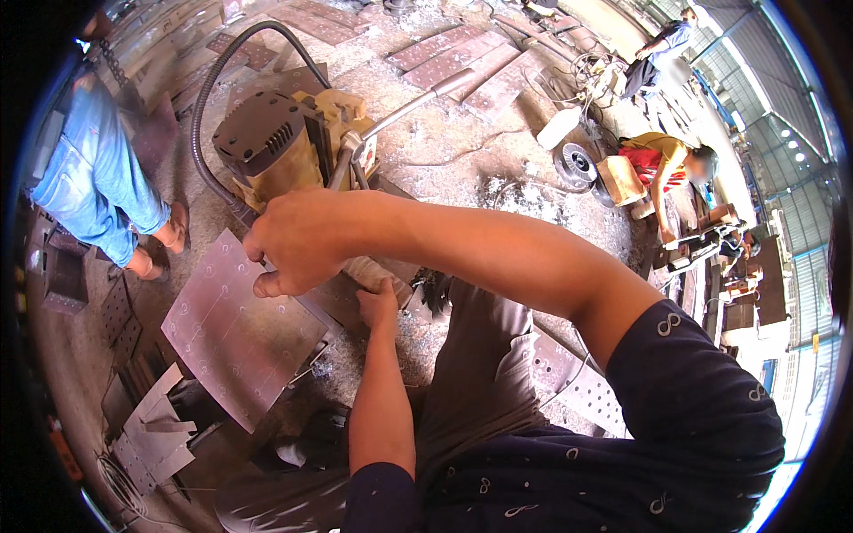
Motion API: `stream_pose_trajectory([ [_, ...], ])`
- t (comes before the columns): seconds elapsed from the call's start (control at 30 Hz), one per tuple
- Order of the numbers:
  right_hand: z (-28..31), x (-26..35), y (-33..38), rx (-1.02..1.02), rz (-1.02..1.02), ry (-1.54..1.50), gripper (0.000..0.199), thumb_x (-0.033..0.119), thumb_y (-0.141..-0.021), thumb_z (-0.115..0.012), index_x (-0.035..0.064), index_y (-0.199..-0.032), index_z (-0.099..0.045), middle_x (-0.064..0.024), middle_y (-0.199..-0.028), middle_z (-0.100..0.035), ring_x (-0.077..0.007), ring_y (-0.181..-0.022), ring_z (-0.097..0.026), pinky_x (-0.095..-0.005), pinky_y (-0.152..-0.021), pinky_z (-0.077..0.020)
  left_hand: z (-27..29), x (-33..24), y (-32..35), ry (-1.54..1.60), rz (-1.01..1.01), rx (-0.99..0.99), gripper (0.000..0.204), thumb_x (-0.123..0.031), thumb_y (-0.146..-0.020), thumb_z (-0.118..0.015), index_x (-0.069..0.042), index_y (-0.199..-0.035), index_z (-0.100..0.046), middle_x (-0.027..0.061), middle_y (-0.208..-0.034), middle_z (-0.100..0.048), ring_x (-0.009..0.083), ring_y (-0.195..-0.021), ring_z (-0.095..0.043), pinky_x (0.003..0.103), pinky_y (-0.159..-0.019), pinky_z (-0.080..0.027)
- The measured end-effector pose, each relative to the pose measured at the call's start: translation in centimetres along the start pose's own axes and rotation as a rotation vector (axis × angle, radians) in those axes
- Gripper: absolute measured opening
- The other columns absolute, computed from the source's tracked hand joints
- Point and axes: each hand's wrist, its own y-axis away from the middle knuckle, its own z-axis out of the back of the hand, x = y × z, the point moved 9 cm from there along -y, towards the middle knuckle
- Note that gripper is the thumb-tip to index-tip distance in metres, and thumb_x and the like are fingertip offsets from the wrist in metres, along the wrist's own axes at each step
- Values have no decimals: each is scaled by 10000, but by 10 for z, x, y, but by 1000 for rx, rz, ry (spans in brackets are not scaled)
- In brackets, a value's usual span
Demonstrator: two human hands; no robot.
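Observation:
A yellow and dark magnetic drill [267, 133] stands on the floor in front of me, with long metal handle bars [418, 108] and a ribbed hose arching over it. Beside its lower part is my right hand [306, 240], with the arm reaching across leftward. Its thumb and forefinger are apart, with nothing visible between them; the other fingers are hidden. Below lies a steel plate [240, 329] with chalk-like circles and lines. My left hand [378, 306] is closed low beside the plate, under my right forearm; what it holds is hidden.
A person in jeans [102, 169] stands close on the left. Another person [662, 169] crouches at the right near a wheel-like disc [576, 167]. Flat plates [453, 53] lie at the far side. Cut metal pieces [155, 435] are at lower left; a perforated plate [577, 386] lies by my legs.

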Motion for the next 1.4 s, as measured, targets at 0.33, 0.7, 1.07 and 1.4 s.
stream_pose_trajectory([
  [0.33,-3,5,-3,-1,-21,18,468,491,-915,-686,82,-1131,-754,-181,-1061,-758,-402,-1068,-700,-497,-913,-549,72,3,-4,8,-133,-76,707,-509,-848,-726,86,-1213,-612,331,-1192,-682,487,-1154,-644,528,-993,-498],
  [0.7,-2,18,-4,21,24,38,469,485,-947,-663,86,-1187,-720,-198,-1069,-748,-420,-1049,-695,-503,-915,-546,317,27,-12,-1025,-300,-104,721,-376,-863,-749,-129,-1488,-487,206,-1342,-613,424,-1234,-595,566,-1008,-492],
  [1.07,-9,16,-2,122,-83,202,488,511,-938,-654,61,-1100,-755,-206,-1018,-755,-410,-1017,-705,-502,-901,-553,342,90,-22,-856,-282,-273,837,-325,-883,-747,-95,-1581,-347,225,-1447,-526,437,-1298,-545,572,-1044,-470],
  [1.4,-16,13,-8,148,-116,239,483,518,-934,-668,75,-1100,-762,-196,-1008,-751,-408,-1011,-700,-500,-895,-552,341,96,-26,-869,-204,-276,859,-370,-870,-763,-140,-1584,-343,183,-1471,-520,407,-1298,-558,554,-1026,-490],
])
